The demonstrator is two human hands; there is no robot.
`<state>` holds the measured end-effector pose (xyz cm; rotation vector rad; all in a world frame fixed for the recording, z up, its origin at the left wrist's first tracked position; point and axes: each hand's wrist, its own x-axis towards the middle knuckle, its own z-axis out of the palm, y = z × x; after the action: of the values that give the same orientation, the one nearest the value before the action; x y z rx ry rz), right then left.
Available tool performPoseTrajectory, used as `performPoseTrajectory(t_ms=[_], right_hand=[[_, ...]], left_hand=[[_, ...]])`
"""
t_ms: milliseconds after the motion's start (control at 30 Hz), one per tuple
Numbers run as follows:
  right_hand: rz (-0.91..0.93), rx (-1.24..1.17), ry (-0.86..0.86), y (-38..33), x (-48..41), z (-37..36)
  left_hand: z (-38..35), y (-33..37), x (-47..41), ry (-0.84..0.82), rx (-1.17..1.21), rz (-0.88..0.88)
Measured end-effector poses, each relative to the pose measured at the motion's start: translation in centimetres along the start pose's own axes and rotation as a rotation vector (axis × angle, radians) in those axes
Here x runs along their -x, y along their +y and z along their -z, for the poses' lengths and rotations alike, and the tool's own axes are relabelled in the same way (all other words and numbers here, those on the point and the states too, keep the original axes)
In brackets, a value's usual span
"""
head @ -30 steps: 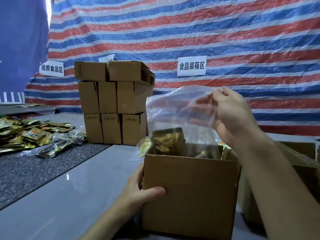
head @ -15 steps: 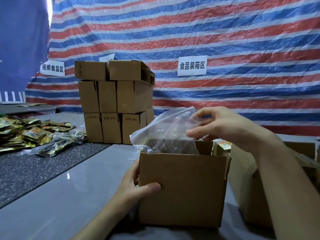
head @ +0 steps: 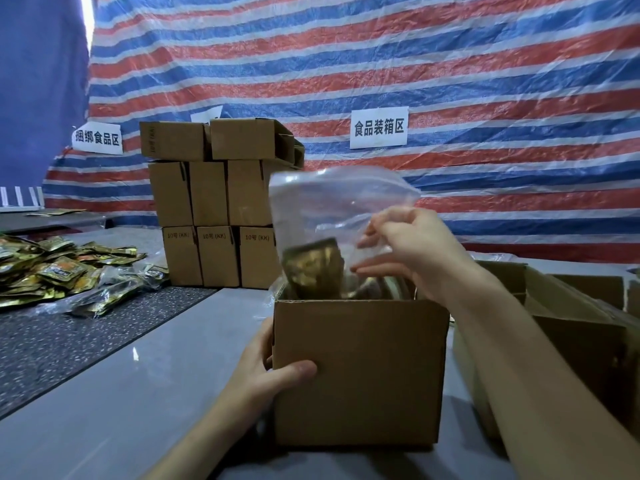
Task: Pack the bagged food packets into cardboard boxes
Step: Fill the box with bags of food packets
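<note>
An open cardboard box [head: 360,372] stands on the grey table in front of me. My left hand [head: 266,379] grips its left front corner, thumb on the front face. A clear plastic bag [head: 322,209] holding gold food packets [head: 313,268] sticks up out of the box, its lower part inside. My right hand [head: 405,247] pinches the bag's right side above the box rim.
A stack of closed cardboard boxes [head: 214,209] stands behind the open box to the left. Loose gold packets and bagged packets [head: 62,271] lie on the dark mat at the left. More open cardboard boxes [head: 571,323] sit at my right. A striped tarp hangs behind.
The bag went down into the box half a second ago, then rose again; its top now stands higher and the gold packets show above the rim. My left hand stayed on the box.
</note>
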<state>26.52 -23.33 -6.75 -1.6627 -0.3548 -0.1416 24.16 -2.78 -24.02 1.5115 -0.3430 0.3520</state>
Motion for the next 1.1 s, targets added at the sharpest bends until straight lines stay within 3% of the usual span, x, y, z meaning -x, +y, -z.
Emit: performPoseTrajectory(t_ms=[133, 300, 367, 600, 733, 867, 967, 1100], right_hand=[[0.005, -0.166, 0.118, -0.5, -0.2, 0.3], [-0.01, 0.473, -0.082, -0.1, 0.3, 2.8], [0.056, 0.547, -0.053, -0.2, 0.3, 3.7], [0.143, 0.378, -0.178, -0.4, 0.1, 4.3], [0.129, -0.124, -0.277, -1.0, 0.2, 4.1], [0.045, -0.261, -0.356, -1.5, 0.3, 4.1], [-0.027, -0.079, -0.243, -0.9, 0.0, 3.9], [-0.077, 0.593, -0.031, 0.7, -0.5, 3.4]], left_hand=[[0.1, 0.1, 0.0, -0.019, 0.018, 0.01], [0.1, 0.2, 0.1, -0.026, 0.004, 0.019], [0.1, 0.2, 0.1, -0.022, 0.016, 0.025], [0.0, 0.2, 0.1, -0.024, 0.029, 0.026], [0.0, 0.2, 0.0, -0.019, 0.032, 0.035], [0.2, -0.2, -0.2, -0.01, -0.015, 0.036], [0.3, -0.3, -0.1, -0.024, -0.024, 0.027], [0.2, -0.2, -0.2, -0.026, -0.027, 0.027]])
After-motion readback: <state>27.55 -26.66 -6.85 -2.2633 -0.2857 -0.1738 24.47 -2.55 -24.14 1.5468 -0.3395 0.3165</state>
